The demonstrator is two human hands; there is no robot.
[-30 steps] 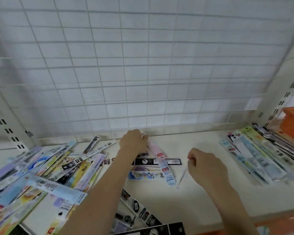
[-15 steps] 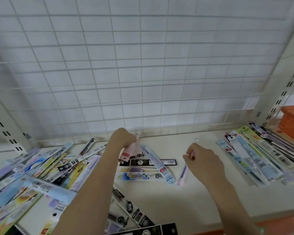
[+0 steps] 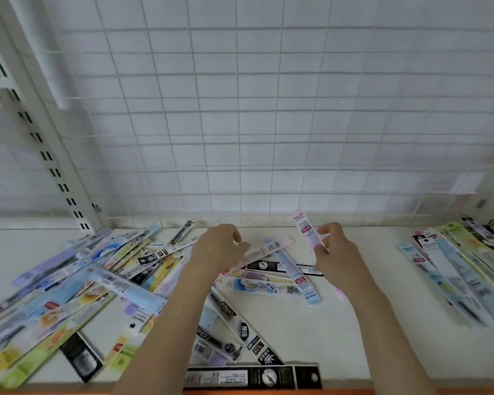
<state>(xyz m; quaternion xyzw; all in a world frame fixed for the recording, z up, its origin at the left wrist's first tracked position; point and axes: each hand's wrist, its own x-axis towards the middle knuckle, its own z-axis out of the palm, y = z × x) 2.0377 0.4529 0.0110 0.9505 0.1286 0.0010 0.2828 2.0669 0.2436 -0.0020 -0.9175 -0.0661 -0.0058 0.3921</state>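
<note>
Pile [image 3: 69, 286]: I see loose pen packs heaped across the left part of the shelf [image 3: 354, 337], overlapping at many angles, some blue, some yellow, some black.
Left hand [image 3: 217, 249]: it hangs over the pile's right edge, back upward, fingers [image 3: 234, 233] curled and the thumb pointing right. I cannot tell whether they grip anything.
Pale pack [image 3: 268, 249]: a long pinkish pack that slants up to the right from under the left hand. Its left end is hidden by the hand, and its right end points at the right hand, a little short of it.
Blue pack [image 3: 294, 272]: it lies flat on the shelf between the two hands, crossing a black pack [image 3: 280, 266] beneath it.
Pink pack [image 3: 303, 226]: held above the shelf, almost upright and leaning left. Its top shows against the base of the grid [image 3: 268, 109], and its lower end shows below the palm.
Right hand [image 3: 337, 252]: thumb and fingers pinch the pink pack at about its middle.
Stack [image 3: 462, 269]: more packs lie side by side at the far right, neater than the pile and well apart from both hands.
</note>
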